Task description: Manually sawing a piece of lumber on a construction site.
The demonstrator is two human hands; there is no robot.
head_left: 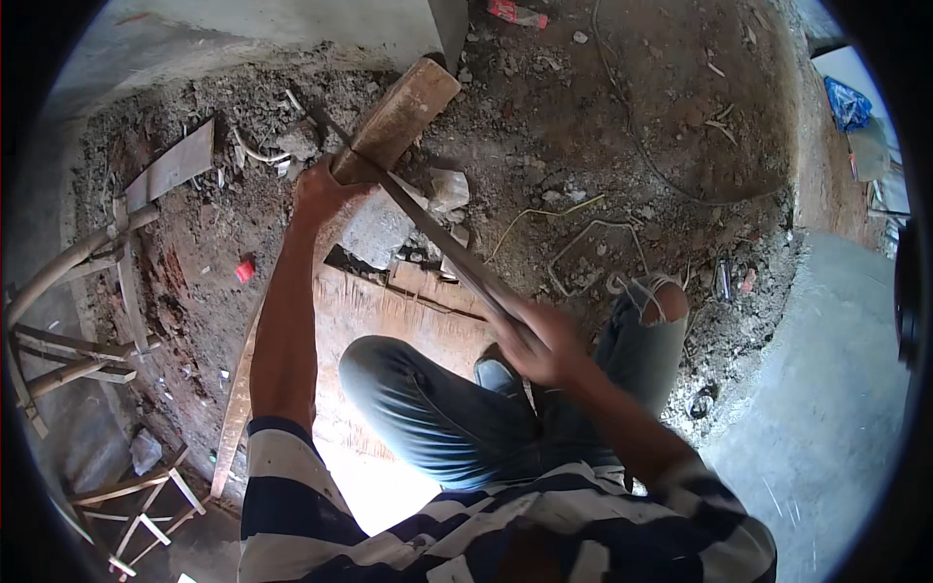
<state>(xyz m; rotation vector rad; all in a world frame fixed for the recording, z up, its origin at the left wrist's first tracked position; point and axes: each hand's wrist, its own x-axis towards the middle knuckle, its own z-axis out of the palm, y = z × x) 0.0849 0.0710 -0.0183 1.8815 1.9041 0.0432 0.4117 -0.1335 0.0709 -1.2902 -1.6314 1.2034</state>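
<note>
A long wooden plank runs slantwise from the far middle toward my left side, its far end close to the wall corner. My left hand is closed around the plank near that end. Across the wood, right beside my fingers, lies the narrow dark blade of a hand saw. The blade's tip reaches past the plank to the far left. My right hand grips the near end of the saw above my knees; it is blurred by motion, and the handle is mostly hidden.
Stone chunks lie under and beside the plank. A wooden board is by my legs. Wooden frames stand at left. A thin cable, bent wire and a red-labelled bottle lie on the rubble-strewn dirt.
</note>
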